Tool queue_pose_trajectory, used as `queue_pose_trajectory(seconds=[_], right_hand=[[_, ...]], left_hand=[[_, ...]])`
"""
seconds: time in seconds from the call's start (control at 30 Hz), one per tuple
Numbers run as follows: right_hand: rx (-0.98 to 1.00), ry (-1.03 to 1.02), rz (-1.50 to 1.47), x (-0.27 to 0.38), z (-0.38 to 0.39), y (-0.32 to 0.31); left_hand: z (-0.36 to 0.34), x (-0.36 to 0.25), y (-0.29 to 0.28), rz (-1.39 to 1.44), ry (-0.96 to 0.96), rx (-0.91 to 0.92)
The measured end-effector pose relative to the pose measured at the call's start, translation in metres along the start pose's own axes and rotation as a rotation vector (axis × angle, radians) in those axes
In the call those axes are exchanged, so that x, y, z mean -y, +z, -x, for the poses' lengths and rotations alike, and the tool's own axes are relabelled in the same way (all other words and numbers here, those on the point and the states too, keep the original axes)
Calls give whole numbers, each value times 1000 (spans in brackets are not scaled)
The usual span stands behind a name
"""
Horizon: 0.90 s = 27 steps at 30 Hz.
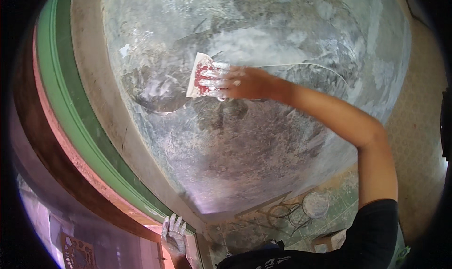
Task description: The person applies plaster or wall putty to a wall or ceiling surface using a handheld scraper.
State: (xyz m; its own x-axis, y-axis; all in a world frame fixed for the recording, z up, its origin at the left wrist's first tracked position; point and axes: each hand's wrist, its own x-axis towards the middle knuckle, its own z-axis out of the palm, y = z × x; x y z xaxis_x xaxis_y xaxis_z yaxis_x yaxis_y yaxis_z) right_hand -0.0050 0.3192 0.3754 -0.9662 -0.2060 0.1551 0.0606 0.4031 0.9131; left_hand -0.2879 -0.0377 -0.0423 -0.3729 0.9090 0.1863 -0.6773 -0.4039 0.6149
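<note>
My right hand (235, 82), its fingers smeared with white paste, is closed on a putty knife (192, 83) with a pale blade edge and a red part under the fingers. The blade lies against a grey, patchy wall (263, 142) streaked with white filler. A thin white ridge of filler runs along the wall above my forearm. Low at the left, my left hand (174, 235), also coated white, has its fingers stretched out against the lower end of the green door frame (99, 160). Nothing shows in that hand.
A bare plaster strip (110, 99) separates the wall from the frame. On the tiled floor (240, 236) stand a round, white-crusted bucket (315, 205) and a loose dark cable (282, 212). A tan patterned surface (419, 142) lies at the right.
</note>
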Motion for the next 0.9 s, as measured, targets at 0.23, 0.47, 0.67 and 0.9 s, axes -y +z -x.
queue_pose_trajectory(seconds=[0.23,0.47,0.67,0.9], right_hand=[[317,-105,40,-56,87,-30],[267,-14,-83,-79,164,-46],[307,41,-86,-102,254,-62],[364,137,-38,-113,383,-77]], left_hand=[[-21,28,24,60,-5,100],[-22,61,44,-31,-24,100],[-24,110,86,-57,-48,117],[-30,178,169,-98,-41,137]])
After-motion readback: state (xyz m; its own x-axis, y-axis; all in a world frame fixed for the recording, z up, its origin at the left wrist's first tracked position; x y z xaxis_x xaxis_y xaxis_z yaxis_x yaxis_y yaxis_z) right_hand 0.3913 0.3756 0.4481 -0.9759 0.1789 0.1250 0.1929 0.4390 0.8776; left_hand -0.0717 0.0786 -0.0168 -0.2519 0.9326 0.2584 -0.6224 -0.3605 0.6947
